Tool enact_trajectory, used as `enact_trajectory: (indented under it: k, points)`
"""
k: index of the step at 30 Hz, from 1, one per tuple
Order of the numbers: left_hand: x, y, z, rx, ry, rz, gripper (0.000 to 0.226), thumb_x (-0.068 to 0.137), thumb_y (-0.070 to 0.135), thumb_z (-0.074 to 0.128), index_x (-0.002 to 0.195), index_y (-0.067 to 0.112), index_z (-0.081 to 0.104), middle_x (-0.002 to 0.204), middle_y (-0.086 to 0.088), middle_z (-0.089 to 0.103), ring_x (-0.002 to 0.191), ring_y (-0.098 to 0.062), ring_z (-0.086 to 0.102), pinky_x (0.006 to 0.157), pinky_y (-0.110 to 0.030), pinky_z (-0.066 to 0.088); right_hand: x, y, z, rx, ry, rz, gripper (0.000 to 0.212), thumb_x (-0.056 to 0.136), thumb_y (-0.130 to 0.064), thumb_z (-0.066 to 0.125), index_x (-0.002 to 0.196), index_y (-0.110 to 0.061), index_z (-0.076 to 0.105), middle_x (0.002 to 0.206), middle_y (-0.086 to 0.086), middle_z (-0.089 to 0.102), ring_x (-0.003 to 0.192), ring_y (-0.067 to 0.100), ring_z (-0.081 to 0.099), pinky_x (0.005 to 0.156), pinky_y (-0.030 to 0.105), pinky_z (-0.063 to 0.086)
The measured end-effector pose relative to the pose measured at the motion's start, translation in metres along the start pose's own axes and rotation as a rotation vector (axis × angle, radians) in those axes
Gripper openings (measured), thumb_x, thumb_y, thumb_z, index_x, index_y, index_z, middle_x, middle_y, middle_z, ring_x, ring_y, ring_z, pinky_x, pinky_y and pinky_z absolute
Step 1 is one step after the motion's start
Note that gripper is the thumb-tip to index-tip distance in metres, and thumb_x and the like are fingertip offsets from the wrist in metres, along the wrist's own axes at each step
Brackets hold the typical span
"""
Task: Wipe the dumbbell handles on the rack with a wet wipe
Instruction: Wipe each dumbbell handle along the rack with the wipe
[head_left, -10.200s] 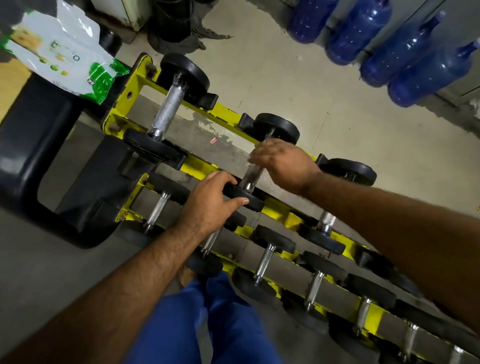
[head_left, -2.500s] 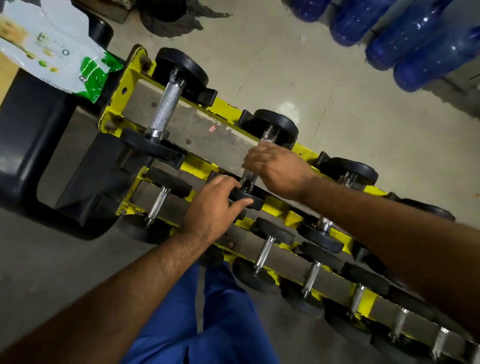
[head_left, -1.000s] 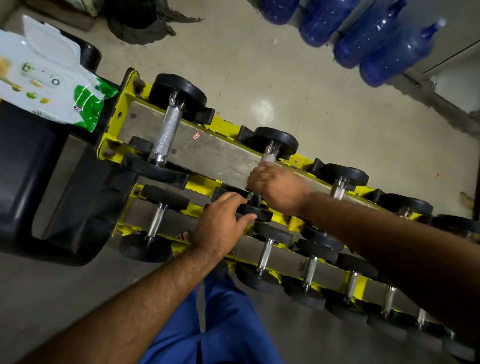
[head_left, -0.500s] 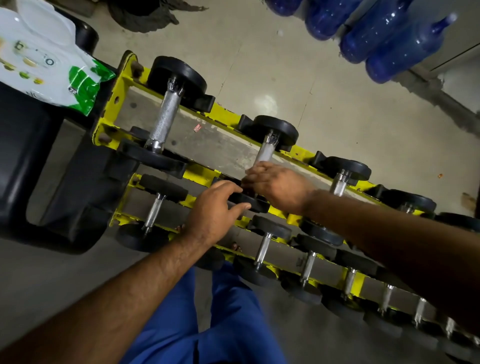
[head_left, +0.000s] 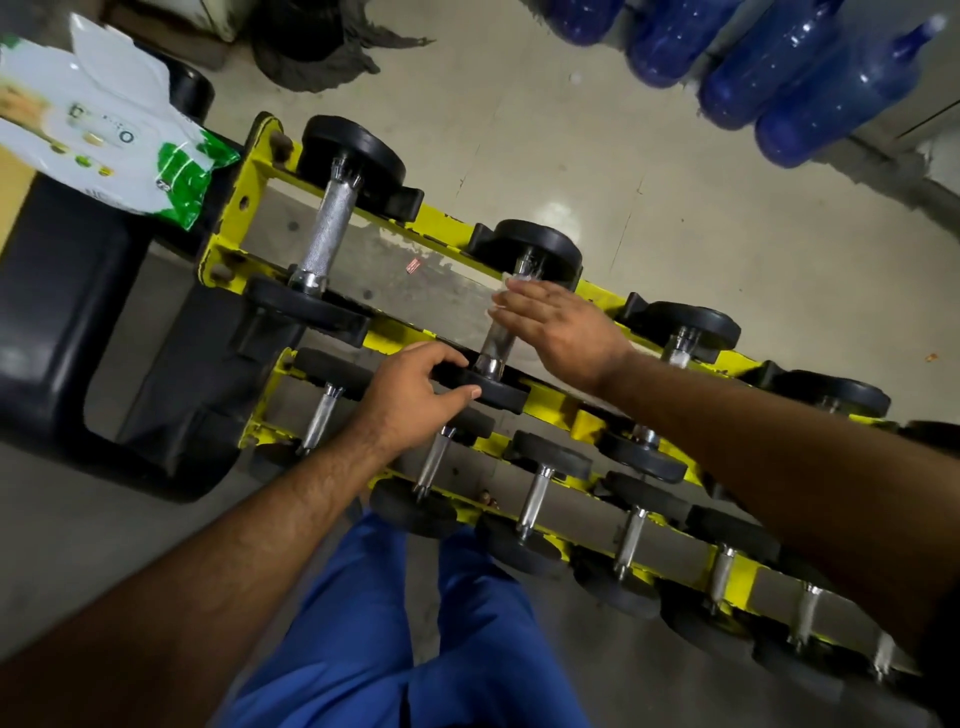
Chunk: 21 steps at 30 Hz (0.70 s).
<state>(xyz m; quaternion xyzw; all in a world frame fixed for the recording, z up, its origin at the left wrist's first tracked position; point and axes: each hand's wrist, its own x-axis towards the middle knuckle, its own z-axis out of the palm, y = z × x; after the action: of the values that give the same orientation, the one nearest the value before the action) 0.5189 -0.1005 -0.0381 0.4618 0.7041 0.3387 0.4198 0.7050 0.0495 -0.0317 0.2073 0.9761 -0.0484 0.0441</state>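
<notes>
A yellow two-tier rack holds black-headed dumbbells with chrome handles. My left hand grips the near black head of the second top-tier dumbbell. My right hand lies over the upper part of that dumbbell's handle, fingers stretched out. A bit of white wet wipe shows at the fingertips, up by the far head. The lower stretch of the handle is bare and shiny. To the left sits a larger dumbbell with a knurled handle.
A white and green wipes pack lies on a black padded bench left of the rack. Several blue water bottles lie on the floor at the top right, a dark cloth at the top. Smaller dumbbells fill the lower tier above my blue trousers.
My right hand has slid from the handle's near end up toward the far head, and its fingers have straightened. My left hand keeps its grip on the near head.
</notes>
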Motion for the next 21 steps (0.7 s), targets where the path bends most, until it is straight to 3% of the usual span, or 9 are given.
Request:
enact_trajectory:
  k: [6, 9, 11, 15, 18, 21]
  points:
    - [-0.003, 0.008, 0.005, 0.055, 0.049, -0.040, 0.025, 0.077, 0.019, 0.080, 0.101, 0.020, 0.071, 0.102, 0.005, 0.065, 0.093, -0.009, 0.061, 0.083, -0.025, 0.051, -0.002, -0.007, 0.005, 0.050, -0.016, -0.307, 0.043, 0.087, -0.003, 0.066, 0.130, -0.008, 0.063, 0.135, 0.012, 0.062, 0.130, 0.029, 0.054, 0.111, 0.043, 0.038]
    - [-0.005, 0.015, 0.008, 0.114, 0.054, -0.058, 0.026, 0.079, 0.019, 0.077, 0.104, 0.019, 0.071, 0.105, 0.003, 0.064, 0.096, -0.011, 0.060, 0.080, -0.021, 0.046, 0.005, 0.006, -0.001, 0.014, 0.014, -0.113, 0.047, 0.092, -0.001, 0.050, 0.137, -0.010, 0.057, 0.142, 0.010, 0.056, 0.137, 0.028, 0.047, 0.116, 0.040, 0.029]
    - [-0.007, 0.021, 0.010, 0.166, 0.075, -0.066, 0.026, 0.080, 0.019, 0.074, 0.106, 0.018, 0.071, 0.105, 0.002, 0.063, 0.094, -0.014, 0.060, 0.078, -0.021, 0.044, 0.007, 0.003, -0.004, 0.017, 0.012, -0.055, 0.048, 0.093, 0.002, 0.048, 0.139, -0.011, 0.055, 0.145, 0.010, 0.053, 0.140, 0.027, 0.043, 0.117, 0.039, 0.027]
    - [-0.012, 0.037, 0.014, 0.335, 0.117, -0.051, 0.028, 0.083, 0.023, 0.069, 0.110, 0.015, 0.069, 0.108, -0.001, 0.063, 0.095, -0.018, 0.060, 0.082, -0.030, 0.050, -0.008, -0.013, -0.005, 0.139, 0.055, -0.091, 0.048, 0.082, 0.006, 0.054, 0.126, -0.009, 0.067, 0.134, 0.011, 0.063, 0.128, 0.028, 0.057, 0.107, 0.040, 0.042]
    - [-0.018, 0.052, 0.020, 0.397, 0.150, -0.046, 0.023, 0.087, 0.023, 0.066, 0.108, 0.015, 0.067, 0.108, -0.003, 0.062, 0.096, -0.022, 0.060, 0.082, -0.038, 0.053, -0.012, -0.028, -0.017, 0.405, 0.164, 0.211, 0.047, 0.080, 0.007, 0.049, 0.113, -0.014, 0.074, 0.119, 0.009, 0.071, 0.109, 0.029, 0.068, 0.091, 0.039, 0.055]
    - [-0.024, 0.064, 0.026, 0.420, 0.221, -0.056, 0.016, 0.091, 0.023, 0.062, 0.103, 0.014, 0.067, 0.104, -0.003, 0.062, 0.092, -0.022, 0.060, 0.074, -0.035, 0.052, -0.017, -0.035, -0.028, 0.679, 0.175, 0.464, 0.042, 0.086, 0.005, 0.046, 0.109, -0.015, 0.075, 0.110, 0.005, 0.074, 0.092, 0.021, 0.069, 0.083, 0.032, 0.054]
